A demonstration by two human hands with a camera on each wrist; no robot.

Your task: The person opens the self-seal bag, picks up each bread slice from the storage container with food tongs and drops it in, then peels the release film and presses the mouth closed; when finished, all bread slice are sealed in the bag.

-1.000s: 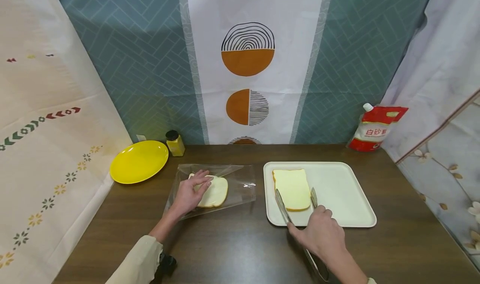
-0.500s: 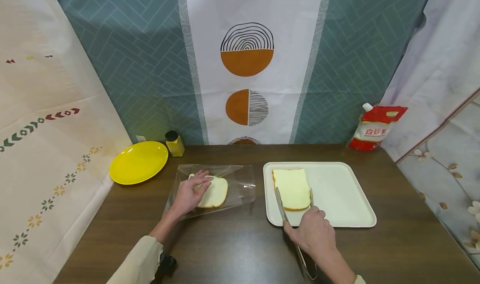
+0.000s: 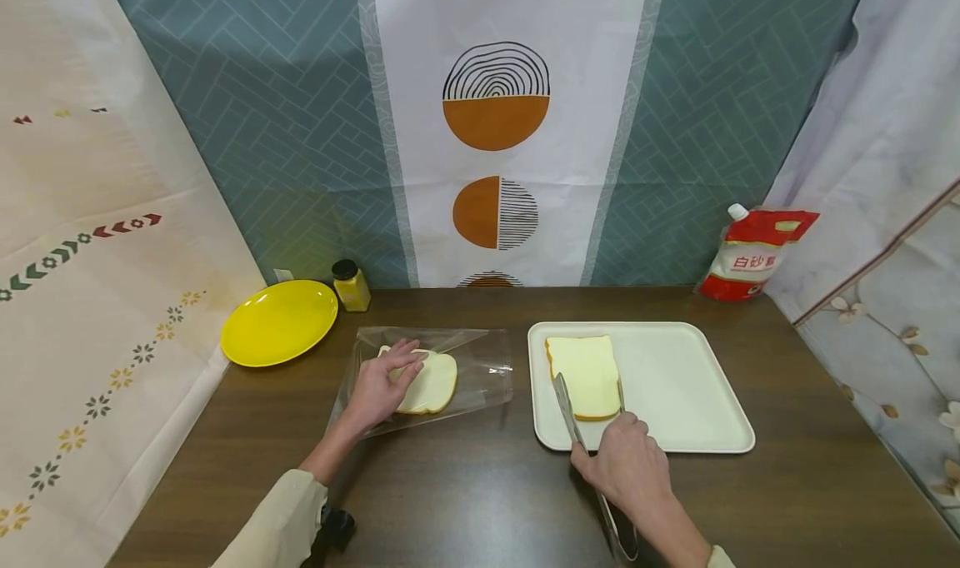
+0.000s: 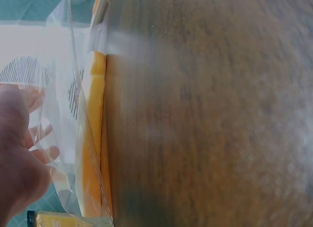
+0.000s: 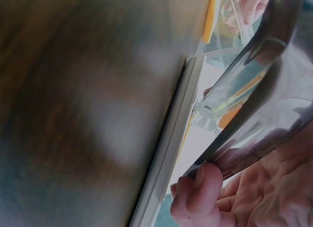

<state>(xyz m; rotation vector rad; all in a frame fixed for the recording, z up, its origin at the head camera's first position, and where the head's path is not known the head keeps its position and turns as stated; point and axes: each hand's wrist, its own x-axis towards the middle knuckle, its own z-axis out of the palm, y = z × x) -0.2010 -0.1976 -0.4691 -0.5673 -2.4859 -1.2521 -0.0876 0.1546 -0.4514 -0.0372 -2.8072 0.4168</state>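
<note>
My left hand (image 3: 386, 385) pinches the upper film of a clear plastic bag (image 3: 483, 376), which stands raised in the left wrist view. Under that film lies a bread slice (image 3: 435, 385) with a yellow crust, partly covered by the hand. My right hand (image 3: 630, 464) grips metal tongs (image 3: 572, 414) at mid-length. The tongs' arms straddle the near part of another bread slice (image 3: 585, 372), one tip right at each side edge. This slice lies flat on the left side of a white tray (image 3: 686, 385).
A yellow plate (image 3: 279, 322) and a black-lidded jar (image 3: 350, 286) stand at the back left. At the back right a red-and-white spouted pouch (image 3: 753, 256) leans near the curtain. The wooden table's bare surface (image 3: 442, 501) shows in front of the hands.
The tongs' arms have drawn closer together and in against the slice's sides, as my right hand shifted slightly left. My left hand, the bag and both slices look unmoved.
</note>
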